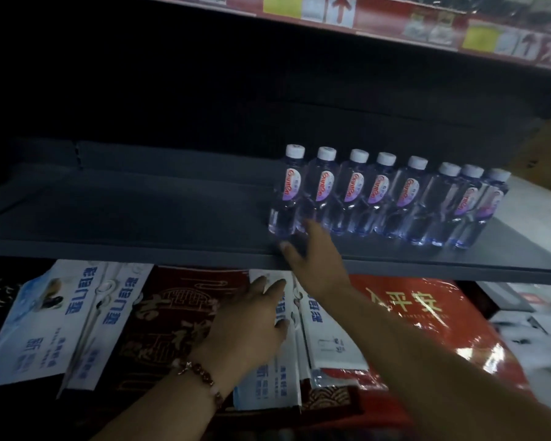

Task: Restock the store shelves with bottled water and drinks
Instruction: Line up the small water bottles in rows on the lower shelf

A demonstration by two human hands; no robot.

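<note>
Several small clear water bottles (385, 195) with white caps and red-and-purple labels stand in a row on the right part of a dark shelf (124, 214). My right hand (312, 256) lies over the shelf's front edge just below the leftmost bottles, fingers relaxed, fingertips close to their bases and holding nothing. My left hand (252, 326), a beaded bracelet on its wrist, is spread with straight fingers over white-and-blue packages (280, 370) below the shelf.
The shelf's left and middle stretch is bare. More white-and-blue packages (61, 319) and dark red and bright red bags (427, 316) lie underneath. An upper shelf edge with red and yellow labels (347, 14) runs overhead.
</note>
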